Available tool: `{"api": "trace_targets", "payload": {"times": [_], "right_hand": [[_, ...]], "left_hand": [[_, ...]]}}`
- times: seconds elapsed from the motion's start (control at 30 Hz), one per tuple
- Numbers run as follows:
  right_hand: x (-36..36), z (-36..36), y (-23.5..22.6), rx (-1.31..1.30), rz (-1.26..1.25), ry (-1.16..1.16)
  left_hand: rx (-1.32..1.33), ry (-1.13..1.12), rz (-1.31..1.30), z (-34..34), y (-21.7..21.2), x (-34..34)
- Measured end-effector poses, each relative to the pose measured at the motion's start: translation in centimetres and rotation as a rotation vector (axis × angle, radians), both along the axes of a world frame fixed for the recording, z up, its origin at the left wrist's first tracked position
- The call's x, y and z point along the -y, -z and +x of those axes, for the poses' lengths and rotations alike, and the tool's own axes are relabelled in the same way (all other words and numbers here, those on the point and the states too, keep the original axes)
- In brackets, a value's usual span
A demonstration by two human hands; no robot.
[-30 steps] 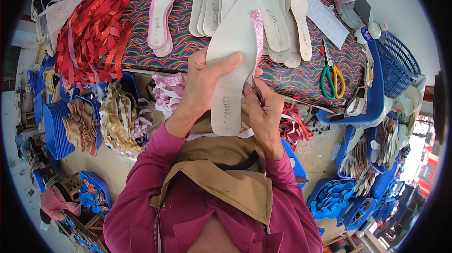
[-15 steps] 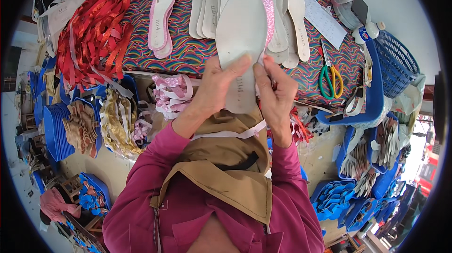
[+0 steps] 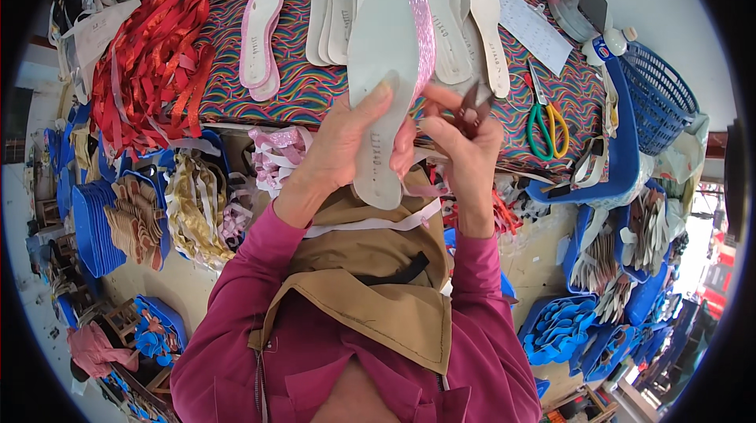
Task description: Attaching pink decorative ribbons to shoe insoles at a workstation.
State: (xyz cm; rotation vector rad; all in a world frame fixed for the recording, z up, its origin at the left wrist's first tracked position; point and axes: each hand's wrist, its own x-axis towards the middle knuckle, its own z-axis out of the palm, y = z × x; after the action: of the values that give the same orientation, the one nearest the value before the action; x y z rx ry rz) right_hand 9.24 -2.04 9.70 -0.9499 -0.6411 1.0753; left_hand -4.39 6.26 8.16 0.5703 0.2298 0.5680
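Head view: the left hand [image 3: 346,143] holds a pale grey shoe insole [image 3: 383,68] upright, its fingers wrapped around the heel end with the thumb pressed on the face. A pink glitter strap [image 3: 421,25] runs along the insole's right edge. Just right of those fingers, the right hand [image 3: 465,147] grips small dark pliers [image 3: 472,100], fingers closed tight on the handles, the tool's tip near the strap's lower end.

Beyond the fingers lies the desk [image 3: 291,88] — covered in a cloth with wavy stripes of many colours. On it, behind the held insole, a fan of more pale insoles [image 3: 465,21] spreads out; to the left of the fingers sits a pair of pink-edged insoles [image 3: 260,33], and farther left a heap of red ribbons [image 3: 146,68]. Right of the fingers lie scissors with green handles [image 3: 543,128], a white paper sheet [image 3: 535,29] and, at the desk's far corner, a blue plastic basket [image 3: 657,96].

Below and left of the fingers, on the floor [image 3: 177,285], are stacks of blue soles [image 3: 90,222], gold straps [image 3: 193,206] and pale pink straps [image 3: 276,159]. Lower right — more blue soles [image 3: 563,328] in piles. The person wears a magenta jacket [image 3: 315,368] under a tan apron [image 3: 370,265].
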Motion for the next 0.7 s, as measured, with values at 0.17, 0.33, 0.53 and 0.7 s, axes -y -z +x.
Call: {"api": "trace_targets", "payload": {"times": [0.17, 0.33, 0.53, 0.7], "right_hand": [[-0.5, -0.3, 0.5, 0.08, -0.01, -0.018], [-0.6, 0.3, 1.6, 0.227, -0.014, 0.145], [-0.9, 0.4, 0.0, 0.222, 0.034, 0.241], [-0.8, 1.1, 0.9, 0.267, 0.082, 0.245]], "left_hand": [[0.009, 0.055, 0.044, 0.0, 1.0, 1.1], [-0.272, -0.061, 0.256, -0.1, -0.3, 1.8], [-0.297, -0.021, 0.227, -0.6, -0.7, 2.1], [-0.345, -0.028, 0.256, -0.7, -0.5, 2.4]]}}
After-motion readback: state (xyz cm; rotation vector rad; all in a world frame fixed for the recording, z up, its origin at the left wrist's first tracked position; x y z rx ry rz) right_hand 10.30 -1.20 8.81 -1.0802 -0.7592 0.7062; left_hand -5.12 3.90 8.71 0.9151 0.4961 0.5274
